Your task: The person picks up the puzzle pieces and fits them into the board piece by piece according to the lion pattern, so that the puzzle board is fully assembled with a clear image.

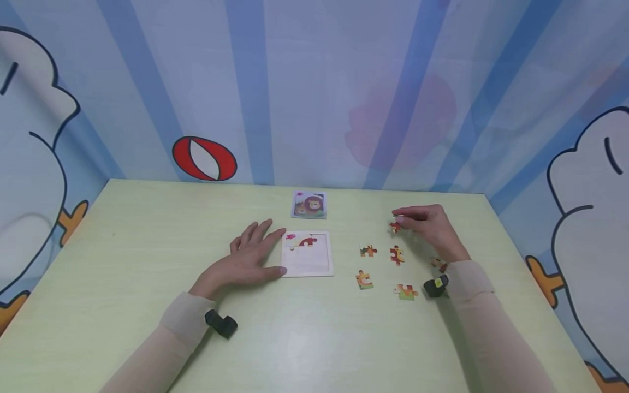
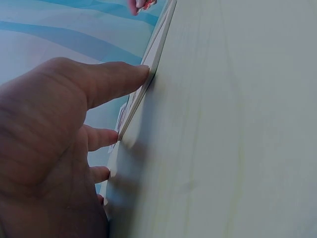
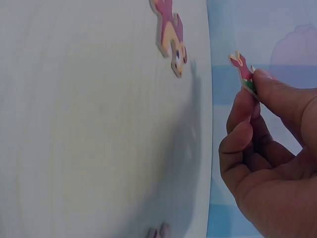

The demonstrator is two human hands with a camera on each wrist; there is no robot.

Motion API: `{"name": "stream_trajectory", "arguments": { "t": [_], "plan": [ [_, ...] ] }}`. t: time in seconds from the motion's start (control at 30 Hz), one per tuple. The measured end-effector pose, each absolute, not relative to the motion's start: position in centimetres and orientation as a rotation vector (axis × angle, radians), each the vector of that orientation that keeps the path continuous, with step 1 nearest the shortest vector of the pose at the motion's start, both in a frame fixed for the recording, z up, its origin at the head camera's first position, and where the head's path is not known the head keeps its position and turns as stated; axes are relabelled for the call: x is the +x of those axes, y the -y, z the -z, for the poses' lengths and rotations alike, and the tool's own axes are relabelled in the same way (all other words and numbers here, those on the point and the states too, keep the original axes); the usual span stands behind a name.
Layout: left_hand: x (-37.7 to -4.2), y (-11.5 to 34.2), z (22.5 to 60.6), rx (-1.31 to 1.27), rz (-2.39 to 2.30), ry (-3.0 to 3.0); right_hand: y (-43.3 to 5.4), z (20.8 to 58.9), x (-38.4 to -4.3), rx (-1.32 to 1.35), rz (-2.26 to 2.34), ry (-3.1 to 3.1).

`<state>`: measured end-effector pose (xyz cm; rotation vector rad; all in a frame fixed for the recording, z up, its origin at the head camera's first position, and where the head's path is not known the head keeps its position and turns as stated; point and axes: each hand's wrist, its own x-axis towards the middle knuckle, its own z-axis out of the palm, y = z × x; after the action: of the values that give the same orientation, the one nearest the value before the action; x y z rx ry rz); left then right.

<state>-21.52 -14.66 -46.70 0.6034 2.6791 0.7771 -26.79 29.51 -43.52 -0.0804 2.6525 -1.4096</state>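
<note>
My left hand (image 1: 245,261) rests on the table with its fingers spread, thumb and index fingertip touching the left edge of a white puzzle tray (image 1: 307,266). In the left wrist view the thumb (image 2: 116,79) presses against the tray's rim. Along the top of the tray lie joined puzzle pieces in pink, white and dark red. My right hand (image 1: 429,226) pinches a puzzle piece (image 3: 242,69) between thumb and fingers, above the table to the right of the tray. This piece is red with some green and a pale yellow edge.
Several loose puzzle pieces lie right of the tray, among them a red-orange piece (image 1: 397,255) and a green-bottomed piece (image 1: 405,292). Another piece (image 1: 438,265) sits beside the right wrist. A lion picture card (image 1: 309,205) lies behind the tray. A printed curtain (image 1: 314,98) hangs behind the table.
</note>
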Motion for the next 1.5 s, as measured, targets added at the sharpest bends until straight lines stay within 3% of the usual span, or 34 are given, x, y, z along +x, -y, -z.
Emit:
{"name": "stream_trajectory", "arguments": {
  "t": [1.5],
  "plan": [
    [-21.5,14.7,46.8,0.595,-0.784,-2.667,-22.6,44.8,-27.4,-0.181,1.578,-2.423]
  ]
}}
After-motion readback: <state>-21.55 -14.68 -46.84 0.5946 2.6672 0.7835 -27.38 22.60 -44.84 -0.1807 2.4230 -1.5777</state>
